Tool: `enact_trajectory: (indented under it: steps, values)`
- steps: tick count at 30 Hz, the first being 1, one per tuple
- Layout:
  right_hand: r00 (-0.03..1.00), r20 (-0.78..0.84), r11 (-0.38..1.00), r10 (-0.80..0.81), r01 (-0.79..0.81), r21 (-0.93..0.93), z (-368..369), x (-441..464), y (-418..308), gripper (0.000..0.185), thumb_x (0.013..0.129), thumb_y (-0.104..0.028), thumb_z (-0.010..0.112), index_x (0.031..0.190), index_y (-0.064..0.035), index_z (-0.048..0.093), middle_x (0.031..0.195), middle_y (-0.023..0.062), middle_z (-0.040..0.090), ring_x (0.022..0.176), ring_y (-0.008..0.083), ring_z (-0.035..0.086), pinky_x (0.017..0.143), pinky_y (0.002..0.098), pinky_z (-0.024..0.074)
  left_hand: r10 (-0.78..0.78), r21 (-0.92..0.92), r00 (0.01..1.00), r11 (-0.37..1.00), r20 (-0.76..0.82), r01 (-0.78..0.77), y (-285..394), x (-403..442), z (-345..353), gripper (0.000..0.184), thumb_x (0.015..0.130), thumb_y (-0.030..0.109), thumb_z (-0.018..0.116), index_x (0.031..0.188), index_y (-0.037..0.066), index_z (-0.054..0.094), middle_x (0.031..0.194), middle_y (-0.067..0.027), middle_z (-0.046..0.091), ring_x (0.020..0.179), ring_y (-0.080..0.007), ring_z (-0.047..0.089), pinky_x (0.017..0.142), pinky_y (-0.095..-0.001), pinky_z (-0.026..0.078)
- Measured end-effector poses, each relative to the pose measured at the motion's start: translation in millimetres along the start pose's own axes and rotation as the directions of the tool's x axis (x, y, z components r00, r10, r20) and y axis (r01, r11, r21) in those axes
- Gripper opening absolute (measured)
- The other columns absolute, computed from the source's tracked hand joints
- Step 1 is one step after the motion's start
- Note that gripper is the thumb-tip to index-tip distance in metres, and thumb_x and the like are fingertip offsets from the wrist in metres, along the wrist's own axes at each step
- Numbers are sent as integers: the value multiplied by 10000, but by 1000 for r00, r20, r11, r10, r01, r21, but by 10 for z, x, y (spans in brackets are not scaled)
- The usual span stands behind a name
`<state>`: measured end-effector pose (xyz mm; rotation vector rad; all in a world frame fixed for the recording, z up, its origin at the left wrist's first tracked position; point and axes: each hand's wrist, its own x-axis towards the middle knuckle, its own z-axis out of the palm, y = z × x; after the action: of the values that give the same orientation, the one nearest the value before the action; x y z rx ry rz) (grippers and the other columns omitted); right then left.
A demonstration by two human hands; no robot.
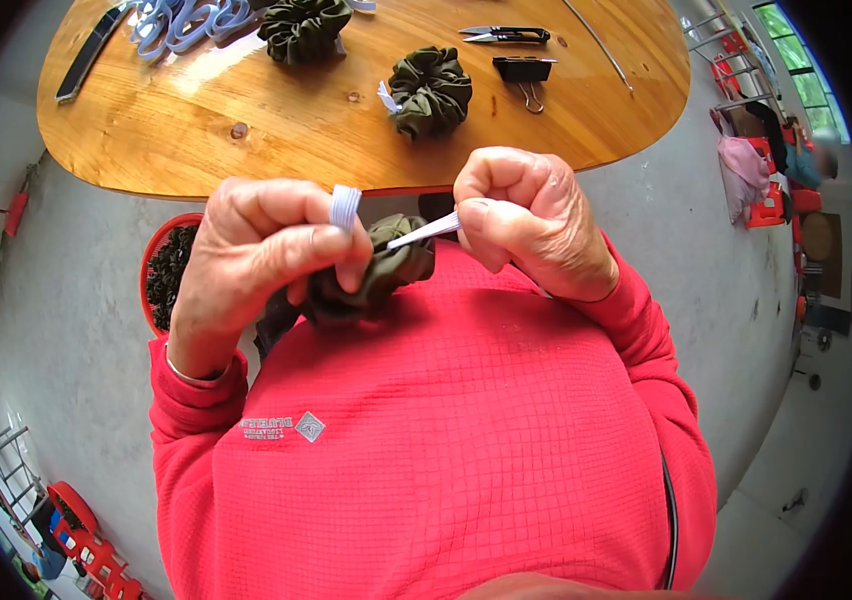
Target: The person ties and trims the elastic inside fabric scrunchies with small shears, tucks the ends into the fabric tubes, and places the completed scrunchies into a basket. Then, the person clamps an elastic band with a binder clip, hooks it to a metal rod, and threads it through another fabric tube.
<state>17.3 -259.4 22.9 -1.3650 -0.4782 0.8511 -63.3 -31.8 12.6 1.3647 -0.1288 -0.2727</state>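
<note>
A dark green scrunchie point(401, 268) hangs between my hands, in front of the red top. White elastic band point(424, 232) comes out of its fabric. My right hand point(536, 220) pinches one end of that elastic and holds it taut. My left hand point(276, 245) is closed, with another looped end of white elastic point(345, 206) between thumb and fingers; its lower fingers are against the scrunchie. Part of the scrunchie is hidden behind the left hand. Two gathered green scrunchies, one nearer point(430, 92) and one farther point(304, 28), lie on the table.
On the wooden table point(176, 130) lie thread snips point(506, 35), a black binder clip point(524, 69), a thin metal rod point(601, 45), a pile of pale elastic point(191, 25) and a dark strip point(93, 52). A red basket point(151, 262) holding dark green pieces stands below the left edge.
</note>
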Motion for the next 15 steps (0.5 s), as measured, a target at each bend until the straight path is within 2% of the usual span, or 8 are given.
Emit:
enact_trajectory:
  steps: [2,3,4,6,7,11,14,15]
  values:
    - [1000,0,998,-5,5,-60,40,-4,7,59,827,-19,542,769,-9,540,623,-41,491,521,14,424,448,178,329,-90,-20,994,996,-68,89,-29,27,57,173,835,152,595,805,-6,658,645,-25,612,477,-21,453,417,-155,328]
    - [998,11,962,-62,63,-265,61,-25,-28,42,799,-1,561,764,-11,540,603,-19,502,510,39,452,440,207,347,-152,-39,987,988,-54,150,-29,57,60,168,833,150,598,808,-5,660,639,-21,610,473,-20,451,413,-156,328]
    - [902,141,708,-409,411,-574,113,-1,-35,53,770,18,560,745,-19,531,581,36,514,486,112,509,445,259,387,-216,-57,976,975,-39,213,-32,85,72,164,830,147,600,811,-3,662,633,-16,608,470,-19,450,410,-157,328]
    - [754,259,539,-604,625,-565,180,111,-11,75,738,30,558,728,-30,515,598,96,528,503,225,559,467,315,429,-254,-31,967,967,-2,254,-23,142,127,163,838,157,611,817,6,667,618,-2,604,469,-11,447,405,-158,318]
    - [711,302,417,-635,644,-641,197,148,-47,96,732,19,572,713,-40,499,597,102,539,527,277,569,470,338,444,-252,13,968,968,14,252,29,168,158,163,841,159,611,817,8,668,618,1,605,475,-10,449,408,-159,319]
    - [744,336,459,-578,636,-620,163,287,-6,101,747,0,593,723,-32,500,564,101,527,516,280,564,474,327,452,-214,22,970,977,113,212,60,184,159,137,841,151,623,836,24,673,639,20,593,507,-10,461,431,-163,345]
    - [865,250,689,-435,498,-526,100,257,-35,92,726,21,608,732,-18,525,633,74,535,530,198,553,488,282,433,-214,51,971,976,107,209,63,161,211,142,838,147,633,884,21,679,651,25,578,525,-17,466,453,-168,372]
    - [839,302,632,-454,541,-554,78,269,-26,81,764,-2,603,740,-16,526,624,64,527,551,158,559,501,262,437,-182,15,978,983,99,182,15,133,240,148,839,150,633,888,19,680,649,24,578,528,-20,468,456,-170,376]
